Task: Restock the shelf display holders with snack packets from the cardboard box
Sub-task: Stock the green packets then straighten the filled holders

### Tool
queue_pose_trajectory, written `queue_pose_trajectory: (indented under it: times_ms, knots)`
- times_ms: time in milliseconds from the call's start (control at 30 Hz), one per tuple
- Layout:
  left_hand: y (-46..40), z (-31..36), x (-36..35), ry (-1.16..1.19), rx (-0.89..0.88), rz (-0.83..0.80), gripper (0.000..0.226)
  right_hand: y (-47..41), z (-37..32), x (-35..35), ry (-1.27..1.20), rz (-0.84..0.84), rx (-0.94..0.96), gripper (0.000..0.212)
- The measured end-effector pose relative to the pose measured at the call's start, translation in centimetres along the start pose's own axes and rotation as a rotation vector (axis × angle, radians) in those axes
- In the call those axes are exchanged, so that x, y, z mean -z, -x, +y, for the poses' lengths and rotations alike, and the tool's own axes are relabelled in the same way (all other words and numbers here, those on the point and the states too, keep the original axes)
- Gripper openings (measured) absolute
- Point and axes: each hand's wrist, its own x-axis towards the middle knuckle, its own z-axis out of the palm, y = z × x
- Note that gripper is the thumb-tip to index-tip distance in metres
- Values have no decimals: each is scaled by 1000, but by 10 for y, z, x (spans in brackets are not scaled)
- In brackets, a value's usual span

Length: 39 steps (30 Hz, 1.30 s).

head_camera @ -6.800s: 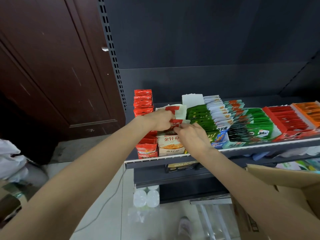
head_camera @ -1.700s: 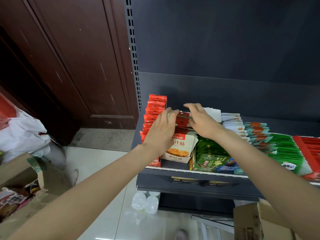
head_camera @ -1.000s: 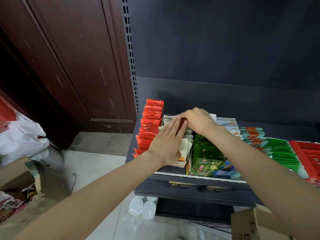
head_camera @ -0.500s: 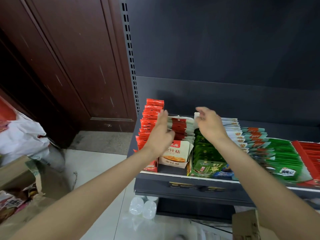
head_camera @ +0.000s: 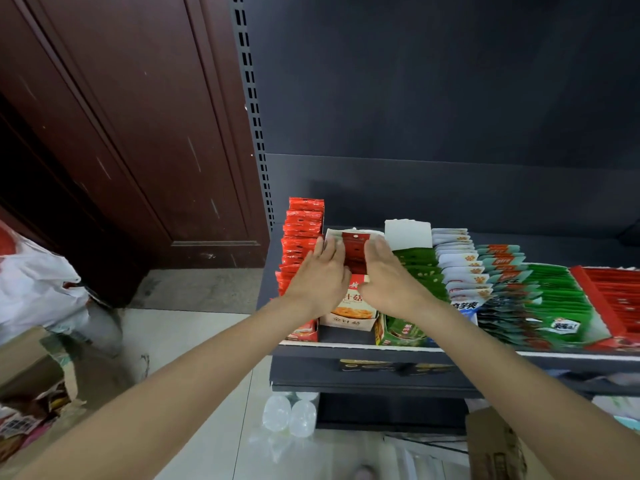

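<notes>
Shelf (head_camera: pixel 346 345): dark metal, pale front lip; rows of snack packets stand on it in card holders, side by side.
White holder (head_camera: pixel 349 318): second from the left end, orange picture and print on its front; it holds a row of red-and-white packets (head_camera: pixel 355 249) standing upright.
Left hand (head_camera: pixel 320 277): fingers straight and together, laid flat against the left side of the red-and-white packets.
Right hand (head_camera: pixel 386 275): fingers straight, laid flat against the right side of the same row; the two hands press the row between them, thumbs nearly meeting over the holder's front.
Red packets (head_camera: pixel 301 233): tall row at the left end of the shelf, just beside the left hand.
Green packets (head_camera: pixel 417 268): row just right of the right hand, a white card flap (head_camera: pixel 408 233) standing at its back.
Further rows: pale blue packets (head_camera: pixel 457 261), then teal and orange, then green, then a red tray (head_camera: pixel 609 299) at the right edge.
Cardboard box (head_camera: pixel 495 445): on the floor at lower right, below the shelf; its inside cannot be seen.
Second box (head_camera: pixel 31 375): torn cardboard at lower left, wrappers showing inside.
White bag (head_camera: pixel 38 289): at the left edge, above the torn box.
Door (head_camera: pixel 121 116): dark red wood, left of the shelf upright.
Bottles (head_camera: pixel 289 414): two clear caps on the floor under the shelf.
</notes>
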Motion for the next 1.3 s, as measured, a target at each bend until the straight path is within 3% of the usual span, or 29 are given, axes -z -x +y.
queue_pose_trajectory:
  times_ms: [67, 133, 267, 400, 433, 500, 567, 600, 667, 733, 833, 900, 1033, 1167, 1300]
  knots:
    - [-2, -9, -3, -201, -27, -39, 55, 8, 2, -8, 222, -54, 20, 85]
    - [-2, -12, -5, -228, -39, -99, 57, 11, 5, -14, 364, -56, 33, 92]
    - [-12, -15, -7, -295, -53, -103, 58, 4, 3, -14, 449, 32, 21, 96]
    - [-16, -13, -3, -298, -44, -114, 60, 2, 1, -9, 503, 14, 7, 89]
    - [-14, -13, -1, -272, -58, -115, 60, 7, 1, -10, 512, 49, 21, 83]
    - [-9, -17, 6, -163, -92, -28, 57, 23, -2, -15, 464, 306, 74, 65]
    - [-11, -22, 15, -31, -115, 101, 53, 39, -8, -20, 223, 596, 101, 33]
    - [-16, -24, 19, 8, -120, 118, 52, 46, -12, -22, 68, 598, 101, 18]
    - [-28, -27, 24, 49, -112, 51, 53, 49, -15, -36, -216, 336, -59, 14]
    - [-41, -27, 26, 61, -76, -33, 54, 44, -16, -50, -659, 77, -338, 16]
    - [-55, -28, 27, 83, -4, -123, 49, 31, -18, -62, -1466, 81, -607, 11]
    - [-59, -29, 27, 45, -5, -148, 42, 27, -16, -68, -1694, 136, -668, 13]
    - [-60, -27, 31, -52, -49, -156, 37, 20, -18, -73, -1658, 181, -689, 23]
    - [-55, -25, 30, -103, -70, -155, 40, 5, -14, -65, -1583, 197, -657, 11]
    - [-52, -27, 28, -64, -59, -141, 42, 9, -18, -67, -996, 55, -653, 26]
